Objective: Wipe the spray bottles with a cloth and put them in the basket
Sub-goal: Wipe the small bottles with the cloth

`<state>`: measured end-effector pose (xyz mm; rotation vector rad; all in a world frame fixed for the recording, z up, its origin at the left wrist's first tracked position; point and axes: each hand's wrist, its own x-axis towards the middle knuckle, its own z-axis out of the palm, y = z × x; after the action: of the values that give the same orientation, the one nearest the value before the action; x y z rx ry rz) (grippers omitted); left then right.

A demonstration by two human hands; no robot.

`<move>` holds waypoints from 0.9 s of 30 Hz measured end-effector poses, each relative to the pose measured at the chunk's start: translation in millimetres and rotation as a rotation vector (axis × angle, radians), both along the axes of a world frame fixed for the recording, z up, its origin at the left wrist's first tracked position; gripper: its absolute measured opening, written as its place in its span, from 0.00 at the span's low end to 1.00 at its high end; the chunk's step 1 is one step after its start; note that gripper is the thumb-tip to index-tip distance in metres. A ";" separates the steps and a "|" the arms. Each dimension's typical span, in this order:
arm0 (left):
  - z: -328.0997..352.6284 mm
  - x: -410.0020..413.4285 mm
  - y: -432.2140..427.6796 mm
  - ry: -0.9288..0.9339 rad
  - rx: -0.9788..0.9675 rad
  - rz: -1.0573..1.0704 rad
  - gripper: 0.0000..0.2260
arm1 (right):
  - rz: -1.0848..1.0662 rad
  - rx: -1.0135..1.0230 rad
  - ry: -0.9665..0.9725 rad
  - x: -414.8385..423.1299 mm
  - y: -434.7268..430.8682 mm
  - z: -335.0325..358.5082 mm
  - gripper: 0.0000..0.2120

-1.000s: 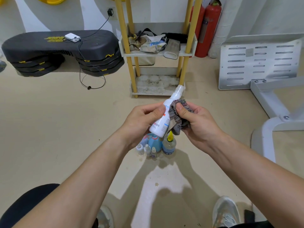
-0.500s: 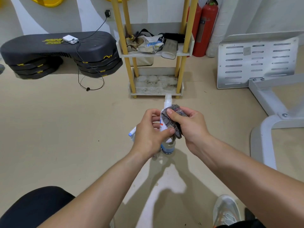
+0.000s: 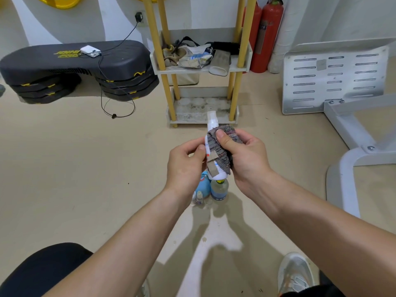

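Note:
I hold a white spray bottle [image 3: 211,123] nearly upright in front of me, cap pointing up and away. My left hand [image 3: 185,166] grips its lower body from the left. My right hand [image 3: 244,159] presses a grey striped cloth [image 3: 220,146] around the bottle's middle, thumb on top of the cloth. Below my hands, on the floor, stand a blue bottle [image 3: 203,185], a clear bottle with a yellow tip [image 3: 219,189] and small dropper bottles [image 3: 199,197]. No basket is in view.
A yellow-posted shelf rack [image 3: 201,69] with clutter stands straight ahead. Black step platforms [image 3: 75,69] with a cable lie at the left. Red fire extinguishers [image 3: 266,35] and a white metal frame [image 3: 334,82] are at the right. My shoe [image 3: 294,273] shows at bottom right.
The bottle has turned from tilted to nearly upright. My right hand has slid the cloth over its middle, and my left hand has shifted to the bottle's left side.

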<state>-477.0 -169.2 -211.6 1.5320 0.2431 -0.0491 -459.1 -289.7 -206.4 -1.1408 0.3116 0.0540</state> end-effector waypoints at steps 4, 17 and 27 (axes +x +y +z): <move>1.9 0.2 -5.6 0.014 0.039 0.034 0.09 | -0.063 -0.088 -0.028 -0.9 5.4 -3.8 0.05; 5.4 1.0 8.0 0.005 0.046 -0.050 0.11 | 0.146 -0.148 -0.039 9.3 5.0 -12.0 0.09; 10.6 13.3 14.3 0.077 -0.117 0.119 0.11 | 0.198 -0.568 -0.187 -4.8 15.8 -24.4 0.09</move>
<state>-463.7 -154.8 -201.1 1.3982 0.3862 -0.0275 -463.8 -273.9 -230.8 -1.7259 0.0407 0.0331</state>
